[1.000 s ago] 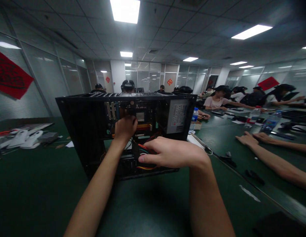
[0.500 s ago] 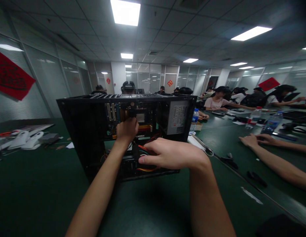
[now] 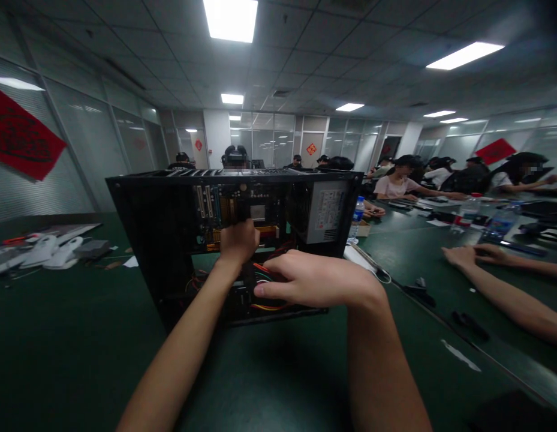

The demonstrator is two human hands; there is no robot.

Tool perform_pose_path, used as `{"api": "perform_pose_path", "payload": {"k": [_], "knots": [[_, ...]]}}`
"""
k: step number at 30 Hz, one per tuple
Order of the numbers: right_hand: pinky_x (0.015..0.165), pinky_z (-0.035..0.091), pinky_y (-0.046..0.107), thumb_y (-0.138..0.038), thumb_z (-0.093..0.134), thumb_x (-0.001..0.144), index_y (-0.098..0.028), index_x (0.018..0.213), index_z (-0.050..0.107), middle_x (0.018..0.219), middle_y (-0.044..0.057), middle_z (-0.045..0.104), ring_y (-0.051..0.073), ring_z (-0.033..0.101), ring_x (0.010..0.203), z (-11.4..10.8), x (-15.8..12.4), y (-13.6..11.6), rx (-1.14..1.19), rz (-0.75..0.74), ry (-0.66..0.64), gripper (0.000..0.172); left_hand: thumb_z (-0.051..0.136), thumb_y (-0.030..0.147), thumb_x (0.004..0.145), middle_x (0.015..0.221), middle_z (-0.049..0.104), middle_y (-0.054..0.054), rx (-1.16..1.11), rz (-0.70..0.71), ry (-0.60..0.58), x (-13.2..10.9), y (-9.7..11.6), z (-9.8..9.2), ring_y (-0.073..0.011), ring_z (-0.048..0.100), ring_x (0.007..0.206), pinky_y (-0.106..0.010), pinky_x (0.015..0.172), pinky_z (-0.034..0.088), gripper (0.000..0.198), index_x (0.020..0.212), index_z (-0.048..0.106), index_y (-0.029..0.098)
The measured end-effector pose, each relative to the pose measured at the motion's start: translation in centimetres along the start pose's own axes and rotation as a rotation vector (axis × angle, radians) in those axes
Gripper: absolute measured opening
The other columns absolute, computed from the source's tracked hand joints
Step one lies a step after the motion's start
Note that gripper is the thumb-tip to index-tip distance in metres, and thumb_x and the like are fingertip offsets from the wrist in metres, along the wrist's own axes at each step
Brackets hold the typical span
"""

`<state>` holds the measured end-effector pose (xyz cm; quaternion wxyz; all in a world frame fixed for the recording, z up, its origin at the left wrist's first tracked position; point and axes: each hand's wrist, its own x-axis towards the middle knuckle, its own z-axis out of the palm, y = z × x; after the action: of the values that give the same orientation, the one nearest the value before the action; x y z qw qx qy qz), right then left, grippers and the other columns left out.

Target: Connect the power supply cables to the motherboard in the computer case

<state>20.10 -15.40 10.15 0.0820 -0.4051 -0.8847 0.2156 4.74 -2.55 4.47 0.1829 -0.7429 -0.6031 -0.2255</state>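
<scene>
An open black computer case (image 3: 145, 240) stands on the green table with its inside facing me. Against the motherboard (image 3: 273, 207), below the pale square CPU (image 3: 258, 212), my left hand (image 3: 240, 241) is closed; its fingertips and anything in them are hidden. My right hand (image 3: 303, 279) curls round a bundle of coloured power cables (image 3: 260, 268) in the lower part of the case, thumb pointing left. Its other fingers are partly out of sight. A silver power supply (image 3: 327, 213) with a label sits at the upper right of the case.
White and grey parts (image 3: 56, 251) lie on the table at left. On the right are a water bottle (image 3: 357, 219), a cable (image 3: 422, 312), black pieces (image 3: 470, 324) and another person's hands (image 3: 462, 257). Several people sit farther back.
My left hand has moved slightly right and down over the motherboard, uncovering more of the slots. My right hand keeps its place on the cables. The view has shifted a little.
</scene>
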Motion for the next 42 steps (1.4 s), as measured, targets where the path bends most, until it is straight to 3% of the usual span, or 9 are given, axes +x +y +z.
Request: {"api": "perform_pose_path", "payload": {"k": [7,14,21,23,25,28,34,38,42], "knots": [[0.060,0.039,0.023,-0.051,0.052,0.097,-0.014,0.092,0.068,0.081,0.003,0.068,0.012,0.057,0.068,-0.3,-0.5,0.7,0.046,-0.028,0.018,0.041,0.042,0.025,0.093,0.088,0.074,-0.023,0.005,-0.058,-0.041,-0.8,0.7,-0.8,-0.0356,0.074,0.088,-0.041,0.072,0.055,0.036,0.100,0.074,0.010],[0.053,0.040,0.023,-0.048,0.054,0.096,-0.014,0.094,0.068,0.076,0.003,0.068,0.013,0.060,0.063,-1.1,-1.6,1.4,0.127,0.047,0.050,0.038,0.050,0.020,0.087,0.093,0.075,-0.023,0.007,0.048,-0.306,-2.0,-0.9,-3.9,-0.0327,0.073,0.089,-0.035,0.071,0.054,0.031,0.097,0.076,0.008],[0.049,0.039,0.021,-0.048,0.054,0.095,-0.016,0.080,0.061,0.063,0.000,0.060,0.011,0.053,0.054,-1.5,-1.1,1.8,0.309,-0.016,0.358,0.036,0.053,0.041,0.096,0.108,0.075,-0.008,-0.791,0.607,-0.870,-2.9,-4.0,-8.9,-0.0178,0.070,0.091,-0.025,0.081,0.054,0.038,0.123,0.067,0.019],[0.048,0.038,0.020,-0.051,0.055,0.094,-0.017,0.076,0.058,0.061,-0.001,0.058,0.010,0.052,0.053,-1.5,-0.9,1.7,0.380,-0.031,0.490,0.039,0.060,0.041,0.093,0.103,0.075,-0.009,-0.946,0.671,-0.936,-3.3,-4.2,-10.0,-0.0170,0.070,0.087,-0.025,0.079,0.054,0.039,0.124,0.067,0.017],[0.047,0.037,0.020,-0.052,0.057,0.092,-0.017,0.073,0.057,0.060,-0.001,0.057,0.010,0.051,0.052,-1.5,-0.6,1.5,0.433,-0.051,0.577,0.040,0.065,0.040,0.090,0.086,0.075,-0.007,-1.013,0.665,-0.872,-3.7,-4.1,-10.6,-0.0156,0.068,0.076,-0.023,0.071,0.053,0.033,0.110,0.072,0.015],[0.049,0.039,0.020,-0.051,0.059,0.091,-0.016,0.073,0.059,0.062,0.000,0.060,0.010,0.053,0.054,-1.4,-0.4,0.9,0.475,-0.081,0.589,0.039,0.065,0.041,0.091,0.068,0.068,-0.003,-1.024,0.573,-0.619,-3.9,-3.7,-10.9,-0.0118,0.061,0.061,-0.020,0.059,0.049,0.030,0.088,0.075,0.012],[0.054,0.042,0.021,-0.055,0.062,0.088,-0.015,0.076,0.062,0.069,0.000,0.061,0.011,0.054,0.061,-1.3,-0.2,0.7,0.507,-0.120,0.602,0.042,0.072,0.041,0.084,0.072,0.071,-0.003,-1.009,0.471,-0.250,-3.9,-3.0,-10.5,-0.0132,0.063,0.065,-0.019,0.058,0.049,0.031,0.088,0.078,0.011],[0.056,0.041,0.021,-0.058,0.061,0.087,-0.014,0.077,0.064,0.071,0.000,0.059,0.011,0.053,0.065,-1.3,-0.2,1.0,0.483,-0.110,0.580,0.045,0.075,0.044,0.080,0.078,0.074,-0.005,-1.011,0.415,-0.140,-4.2,-2.6,-10.3,-0.0173,0.069,0.072,-0.022,0.062,0.054,0.034,0.090,0.078,0.011],[0.056,0.041,0.022,-0.060,0.060,0.087,-0.013,0.081,0.067,0.072,0.002,0.061,0.013,0.052,0.066,-1.3,-0.2,0.9,0.476,-0.098,0.547,0.048,0.077,0.043,0.078,0.091,0.076,-0.008,-1.067,0.404,-0.128,-4.5,-2.5,-10.1,-0.0215,0.072,0.081,-0.030,0.070,0.061,0.051,0.118,0.071,0.012]]}}
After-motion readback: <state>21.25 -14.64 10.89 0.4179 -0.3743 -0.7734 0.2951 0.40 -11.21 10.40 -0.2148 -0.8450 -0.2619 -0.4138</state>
